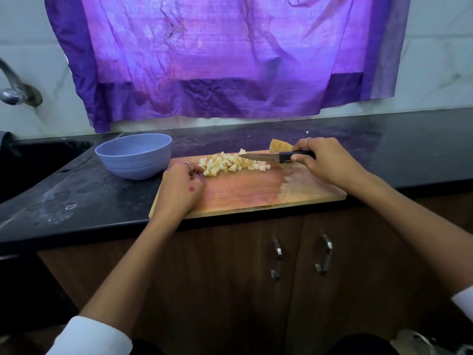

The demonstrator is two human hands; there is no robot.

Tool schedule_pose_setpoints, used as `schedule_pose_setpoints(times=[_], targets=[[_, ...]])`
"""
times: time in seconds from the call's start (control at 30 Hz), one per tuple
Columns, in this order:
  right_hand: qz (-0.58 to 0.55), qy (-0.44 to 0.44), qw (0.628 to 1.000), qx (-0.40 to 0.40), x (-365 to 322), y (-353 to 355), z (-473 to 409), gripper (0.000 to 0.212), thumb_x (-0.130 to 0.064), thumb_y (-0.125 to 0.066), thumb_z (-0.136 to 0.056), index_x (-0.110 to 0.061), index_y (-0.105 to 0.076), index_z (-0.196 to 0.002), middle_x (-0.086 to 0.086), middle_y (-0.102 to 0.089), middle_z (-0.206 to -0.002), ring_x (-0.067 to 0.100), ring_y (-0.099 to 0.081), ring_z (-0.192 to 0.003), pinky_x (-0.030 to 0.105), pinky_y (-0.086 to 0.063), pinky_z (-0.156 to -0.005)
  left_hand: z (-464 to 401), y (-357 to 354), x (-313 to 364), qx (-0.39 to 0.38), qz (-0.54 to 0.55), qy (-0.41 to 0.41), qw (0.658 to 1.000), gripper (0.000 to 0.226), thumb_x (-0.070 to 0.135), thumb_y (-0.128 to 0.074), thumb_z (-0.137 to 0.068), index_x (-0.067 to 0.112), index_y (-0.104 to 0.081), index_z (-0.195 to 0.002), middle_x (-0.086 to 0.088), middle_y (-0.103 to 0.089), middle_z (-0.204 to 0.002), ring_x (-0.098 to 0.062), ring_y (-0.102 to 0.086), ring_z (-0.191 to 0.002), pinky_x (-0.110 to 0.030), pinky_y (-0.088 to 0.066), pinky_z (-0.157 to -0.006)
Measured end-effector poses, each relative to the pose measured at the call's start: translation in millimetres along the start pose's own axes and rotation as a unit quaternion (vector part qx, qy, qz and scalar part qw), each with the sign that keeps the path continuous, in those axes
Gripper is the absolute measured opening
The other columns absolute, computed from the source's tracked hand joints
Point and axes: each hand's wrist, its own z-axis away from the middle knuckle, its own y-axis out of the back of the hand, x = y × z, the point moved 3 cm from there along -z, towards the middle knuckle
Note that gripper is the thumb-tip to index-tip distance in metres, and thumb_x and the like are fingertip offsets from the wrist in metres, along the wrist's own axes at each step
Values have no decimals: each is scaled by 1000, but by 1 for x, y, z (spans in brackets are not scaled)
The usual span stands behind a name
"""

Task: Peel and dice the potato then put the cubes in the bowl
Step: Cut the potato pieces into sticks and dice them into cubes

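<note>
mostly the dicing looks done: a heap of potato cubes (233, 163) lies on the far part of the wooden cutting board (256, 196) on the dark bench (76, 201), with one uncut potato piece (280, 146) at the board's far edge. the right hand (322, 160) grips the knife (276, 157) by its black handle, blade lying over the heap's right side. the left hand (181, 187) rests on the board, fingers curled against the heap's left end, seemingly holding nothing. i judge the step in hand is gathering cubes; next comes scraping or lifting them left into the blue bowl (134, 156), which stands just beside the board and looks empty
</note>
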Motion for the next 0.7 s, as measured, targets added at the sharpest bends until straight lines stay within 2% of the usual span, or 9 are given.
schedule_pose_setpoints(times=[0.07,0.17,0.23,0.33,0.43,0.53,0.63,0.7], targets=[[3,5,1000,0,-3,4,3,18,-27,-62,-91,-19,-68,-106,6,-68,-98,26,-60,-92,35,-48,-77,0,0,1,3,-3,-3,1000,27,8,-51,-93,13,-69,-112,-6,-62,-112,-5,-53,-71,-16,-36,-66],[11,24,998,-49,-13,-1,5,21,-32,-63,-90,-23,-67,-109,6,-69,-103,28,-61,-96,42,-51,-81,1,1,2,11,-6,-7,1000,28,7,-50,-91,12,-69,-110,-6,-63,-107,-5,-52,-65,-8,-34,-57],[35,9,997,-66,-19,-6,7,24,-34,-61,-91,-25,-66,-113,8,-67,-105,30,-60,-98,40,-50,-80,4,2,4,12,-10,-14,1000,28,7,-50,-91,12,-69,-112,-8,-63,-110,-6,-54,-66,-14,-39,-66],[22,-26,999,-28,-22,-6,7,26,-35,-60,-92,-25,-65,-114,8,-67,-107,30,-60,-99,38,-48,-78,7,3,7,13,-14,-37,999,26,11,-54,-92,10,-69,-113,-6,-65,-112,-5,-56,-78,-19,-41,-78],[2,-29,998,-55,-26,-6,15,25,-36,-59,-91,-25,-64,-113,7,-66,-108,28,-59,-99,39,-49,-81,7,6,9,21,-13,-39,999,19,23,-62,-90,9,-75,-95,-6,-69,-98,-9,-60,-83,-25,-44,-78],[21,-21,1000,-11,-33,-1,30,27,-37,-55,-93,-27,-60,-118,7,-66,-109,30,-58,-103,38,-46,-78,9,8,11,18,11,-32,999,21,24,-68,-87,7,-74,-78,-5,-69,-81,-14,-61,-83,-32,-47,-78],[24,11,1000,-2,-41,1,42,26,-37,-54,-94,-33,-59,-119,3,-65,-115,27,-57,-109,37,-45,-79,9,10,14,-1,15,-14,1000,15,24,-72,-84,12,-72,-92,-1,-66,-96,-12,-59,-91,-29,-45,-80],[20,12,1000,-10,-42,2,46,28,-39,-54,-94,-35,-59,-121,2,-63,-120,25,-56,-113,38,-45,-82,9,11,15,-27,26,3,999,27,24,-72,-84,14,-67,-108,-2,-63,-104,-13,-57,-94,-29,-45,-81]])
